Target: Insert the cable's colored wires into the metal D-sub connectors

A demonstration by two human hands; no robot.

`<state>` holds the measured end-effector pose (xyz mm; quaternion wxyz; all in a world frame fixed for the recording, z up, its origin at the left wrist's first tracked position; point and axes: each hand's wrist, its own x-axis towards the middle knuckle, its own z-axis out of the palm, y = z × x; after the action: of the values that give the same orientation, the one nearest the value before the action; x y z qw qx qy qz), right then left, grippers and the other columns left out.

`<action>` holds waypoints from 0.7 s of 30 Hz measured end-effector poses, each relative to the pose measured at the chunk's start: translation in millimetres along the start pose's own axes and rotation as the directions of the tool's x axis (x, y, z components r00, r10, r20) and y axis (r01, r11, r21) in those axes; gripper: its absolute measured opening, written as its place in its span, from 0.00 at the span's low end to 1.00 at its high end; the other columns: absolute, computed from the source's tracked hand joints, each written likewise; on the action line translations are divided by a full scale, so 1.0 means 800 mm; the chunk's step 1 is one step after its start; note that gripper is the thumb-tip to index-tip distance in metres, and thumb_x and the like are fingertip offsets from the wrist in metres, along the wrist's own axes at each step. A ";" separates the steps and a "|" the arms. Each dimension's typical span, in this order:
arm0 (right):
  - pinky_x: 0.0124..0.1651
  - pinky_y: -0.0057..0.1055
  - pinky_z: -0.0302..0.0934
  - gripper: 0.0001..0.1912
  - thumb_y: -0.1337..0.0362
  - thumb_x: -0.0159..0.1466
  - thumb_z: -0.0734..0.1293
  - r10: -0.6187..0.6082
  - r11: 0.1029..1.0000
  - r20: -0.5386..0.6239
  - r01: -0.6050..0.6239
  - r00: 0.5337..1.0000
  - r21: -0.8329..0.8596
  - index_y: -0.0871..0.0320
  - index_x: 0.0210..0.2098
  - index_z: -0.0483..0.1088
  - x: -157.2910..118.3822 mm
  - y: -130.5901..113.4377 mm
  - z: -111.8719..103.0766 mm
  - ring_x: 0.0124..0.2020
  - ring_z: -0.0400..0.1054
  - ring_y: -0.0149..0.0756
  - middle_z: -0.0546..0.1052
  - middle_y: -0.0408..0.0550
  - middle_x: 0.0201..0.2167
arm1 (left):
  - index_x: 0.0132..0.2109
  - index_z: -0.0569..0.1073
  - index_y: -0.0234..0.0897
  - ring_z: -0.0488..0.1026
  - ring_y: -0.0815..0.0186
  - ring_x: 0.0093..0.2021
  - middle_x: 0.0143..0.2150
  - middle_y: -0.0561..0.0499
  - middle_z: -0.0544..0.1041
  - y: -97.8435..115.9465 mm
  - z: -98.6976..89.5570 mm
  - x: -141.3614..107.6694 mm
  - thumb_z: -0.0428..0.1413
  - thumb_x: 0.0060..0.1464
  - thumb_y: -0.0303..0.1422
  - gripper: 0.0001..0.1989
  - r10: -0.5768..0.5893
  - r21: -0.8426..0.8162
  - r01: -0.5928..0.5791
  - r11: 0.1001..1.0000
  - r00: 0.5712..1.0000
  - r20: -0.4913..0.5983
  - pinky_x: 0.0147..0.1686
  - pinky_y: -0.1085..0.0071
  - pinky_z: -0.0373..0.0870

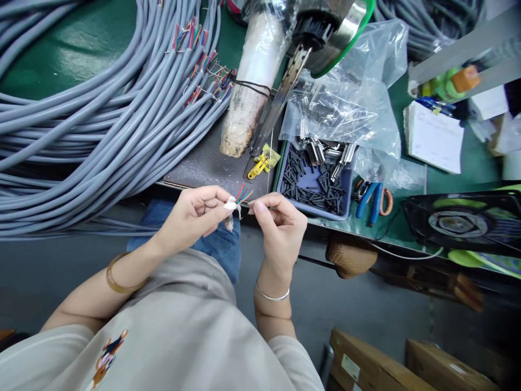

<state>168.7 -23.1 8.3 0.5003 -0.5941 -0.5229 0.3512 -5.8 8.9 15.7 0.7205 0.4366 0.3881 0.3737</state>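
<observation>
Just in front of the bench edge, my left hand [205, 213] is closed around the end of a cable, with white wrapping on its thumb or fingertip. Red, green and other coloured wires [243, 193] fan out from between its fingers. My right hand [280, 221] is pinched, thumb against forefinger, right beside the wire tips. What it grips, if anything, is too small to make out. A thin pale strand [271, 163] hangs down towards this hand. Just beyond lies a small yellow clip-like piece [259, 165] on the dark mat [195, 165].
Grey cables [101, 125] with stripped ends fill the left. A wrapped tube [252, 87] and a green-rimmed reel [345, 43] stand ahead. A blue tray [345, 209] holds black sleeves and metal connectors. Right are blue-handled pliers [372, 201], a paper pad [433, 136] and a black fan [464, 222].
</observation>
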 end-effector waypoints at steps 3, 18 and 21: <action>0.21 0.26 0.45 0.07 0.59 0.65 0.71 0.004 1.000 0.003 -0.004 1.000 0.000 0.56 0.35 0.79 0.000 0.001 0.001 0.20 0.53 0.23 0.75 0.43 0.29 | 0.36 0.76 0.32 0.58 0.78 0.15 0.23 0.53 0.76 -0.001 -0.004 0.001 0.68 0.54 0.44 0.18 -0.025 -0.023 0.025 0.999 1.000 0.014 0.15 0.79 0.54; 0.21 0.25 0.38 0.04 0.65 0.62 0.71 0.038 0.998 0.096 -0.043 0.995 0.042 0.58 0.30 0.77 0.007 -0.007 0.004 0.18 0.47 0.19 0.70 0.39 0.26 | 0.36 0.76 0.33 0.65 0.78 0.19 0.25 0.53 0.79 -0.005 -0.005 -0.001 0.67 0.57 0.35 0.11 -0.026 0.018 0.025 1.000 0.998 0.065 0.17 0.81 0.58; 0.20 0.26 0.37 0.04 0.65 0.61 0.71 0.028 0.999 0.099 -0.030 0.995 0.018 0.58 0.30 0.77 0.009 -0.009 0.002 0.18 0.46 0.19 0.71 0.39 0.26 | 0.36 0.76 0.33 0.67 0.77 0.19 0.25 0.53 0.79 -0.004 -0.005 -0.001 0.67 0.56 0.36 0.11 -0.030 0.023 0.029 0.999 0.997 0.071 0.18 0.81 0.60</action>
<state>166.5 -16.4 15.6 0.4745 -0.5786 -0.5348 0.3926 -9.0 8.6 11.2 0.7344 0.4518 0.3727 0.3430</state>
